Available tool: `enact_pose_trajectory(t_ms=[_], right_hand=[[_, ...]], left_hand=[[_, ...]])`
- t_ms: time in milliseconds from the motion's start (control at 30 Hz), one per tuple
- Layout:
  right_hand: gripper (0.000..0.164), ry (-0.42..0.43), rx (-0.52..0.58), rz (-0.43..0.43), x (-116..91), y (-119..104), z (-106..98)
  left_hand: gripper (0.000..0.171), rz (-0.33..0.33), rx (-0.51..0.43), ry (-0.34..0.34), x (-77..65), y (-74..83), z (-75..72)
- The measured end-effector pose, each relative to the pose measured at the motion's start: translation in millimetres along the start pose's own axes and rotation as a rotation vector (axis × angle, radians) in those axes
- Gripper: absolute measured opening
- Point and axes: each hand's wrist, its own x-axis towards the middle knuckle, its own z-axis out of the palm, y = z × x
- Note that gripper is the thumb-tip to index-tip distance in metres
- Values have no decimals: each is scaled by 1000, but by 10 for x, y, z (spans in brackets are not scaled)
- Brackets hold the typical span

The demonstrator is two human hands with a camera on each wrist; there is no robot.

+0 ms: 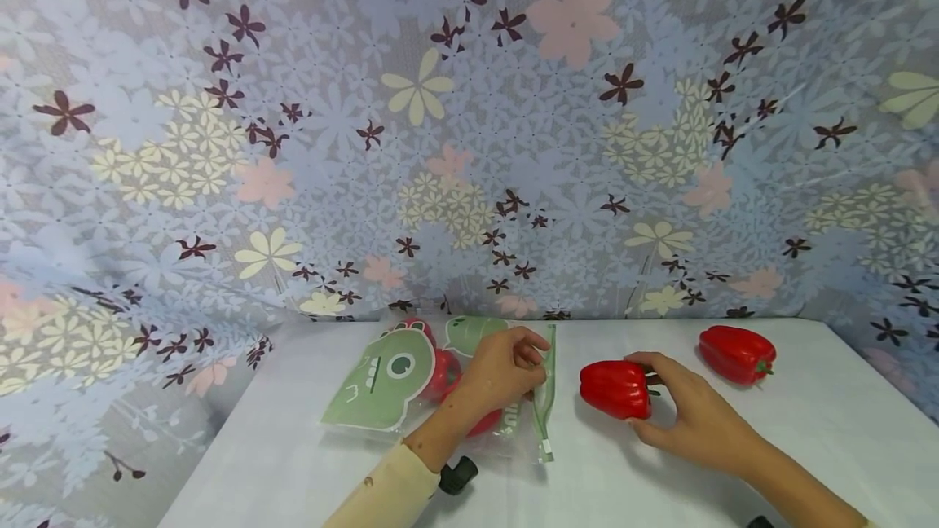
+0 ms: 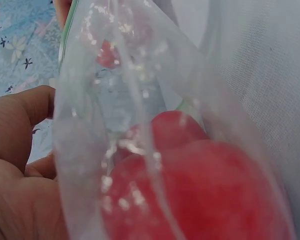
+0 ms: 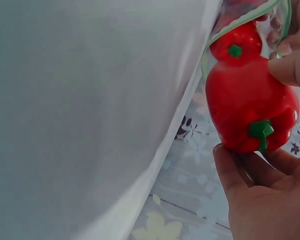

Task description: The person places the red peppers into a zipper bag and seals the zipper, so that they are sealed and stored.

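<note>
A clear zip bag (image 1: 377,389) with a green cartoon print lies on the white table, its green-edged mouth to the right. Red peppers (image 1: 443,373) show through the plastic; one red fruit (image 2: 200,195) looms large in the left wrist view. My left hand (image 1: 506,371) pinches the bag at its mouth, which stands apart in the right wrist view. In my right hand (image 1: 693,410) is a red bell pepper (image 1: 613,389), gripped near its green stem end, just right of the mouth. Its stem (image 3: 261,130) faces back toward the right wrist.
Another red bell pepper (image 1: 736,354) lies at the back right of the table (image 1: 293,487). Flowered cloth (image 1: 506,145) hangs behind the table and along the sides. A dark device (image 1: 458,476) sits at the left wrist.
</note>
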Motion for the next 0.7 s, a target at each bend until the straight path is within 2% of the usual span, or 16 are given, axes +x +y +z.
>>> enact_pose_trajectory(t_ms=[233, 433, 700], right_hand=[[74, -33, 54, -6, 153, -1, 130], [71, -27, 140, -75, 273, 19, 230], [71, -47, 188, -72, 409, -19, 329]], left_hand=[[30, -7, 5, 10, -12, 1, 8], [30, -14, 0, 4, -16, 22, 2], [30, -22, 22, 19, -4, 15, 5]])
